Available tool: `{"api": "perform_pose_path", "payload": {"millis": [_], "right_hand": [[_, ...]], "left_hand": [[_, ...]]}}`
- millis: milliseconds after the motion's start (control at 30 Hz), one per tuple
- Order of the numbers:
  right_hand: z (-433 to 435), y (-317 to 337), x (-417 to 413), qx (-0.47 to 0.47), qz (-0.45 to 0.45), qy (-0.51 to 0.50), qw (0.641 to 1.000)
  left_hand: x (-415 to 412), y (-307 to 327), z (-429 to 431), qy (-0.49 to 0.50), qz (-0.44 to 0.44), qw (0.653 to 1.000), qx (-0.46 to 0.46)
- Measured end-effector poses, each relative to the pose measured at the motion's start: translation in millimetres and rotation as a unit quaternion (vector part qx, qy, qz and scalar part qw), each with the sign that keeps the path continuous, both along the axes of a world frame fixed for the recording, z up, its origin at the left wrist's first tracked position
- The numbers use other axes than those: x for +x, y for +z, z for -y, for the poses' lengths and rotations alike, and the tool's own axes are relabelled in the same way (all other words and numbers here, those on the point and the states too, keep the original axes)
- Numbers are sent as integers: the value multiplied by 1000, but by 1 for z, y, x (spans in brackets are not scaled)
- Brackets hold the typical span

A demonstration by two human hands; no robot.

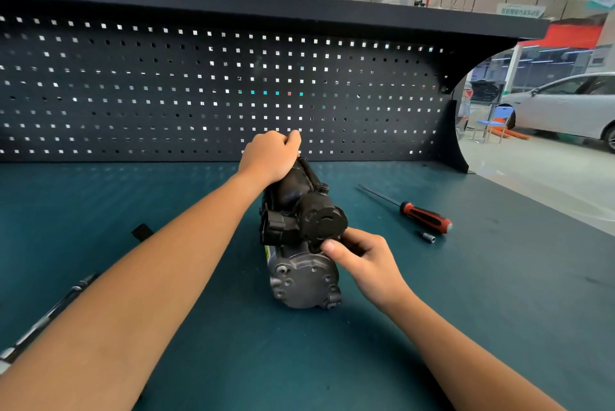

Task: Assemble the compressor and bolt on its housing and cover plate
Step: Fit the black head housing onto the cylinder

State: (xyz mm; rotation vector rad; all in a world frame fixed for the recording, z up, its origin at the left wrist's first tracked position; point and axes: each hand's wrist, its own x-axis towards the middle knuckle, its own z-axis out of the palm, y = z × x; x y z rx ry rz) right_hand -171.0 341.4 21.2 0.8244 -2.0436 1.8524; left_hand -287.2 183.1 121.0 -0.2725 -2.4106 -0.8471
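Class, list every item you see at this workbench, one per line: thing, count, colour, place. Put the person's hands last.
compressor: one, black and dark grey, lying mid-bench
screwdriver: one, red-and-black handle, right of the compressor
socket bit: one, silver, just in front of the screwdriver handle
metal bar: one, silver and black, far left, partly under the left forearm
small part: one, black, left of the compressor, kind unclear
bench mat: one, teal, under everything
pegboard: one, black, behind the bench
car: one, white, right background
chair: one, blue, by the car
left hand: grips the compressor's far end
right hand: pinches the compressor by its round cap
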Motion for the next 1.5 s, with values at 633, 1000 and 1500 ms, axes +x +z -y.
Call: {"api": "perform_pose_path", "payload": {"millis": [633,1000,1500], "right_hand": [[-4,0,0,-15,72,-42,996],[-4,2,-2,8,87,-59,994],[3,-1,-1,7,68,-87,994]], "left_hand": [[16,8,16,-71,99,993,-11],[27,-22,74,-228,178,931,223],[33,-36,57,-177,45,966,181]]}}
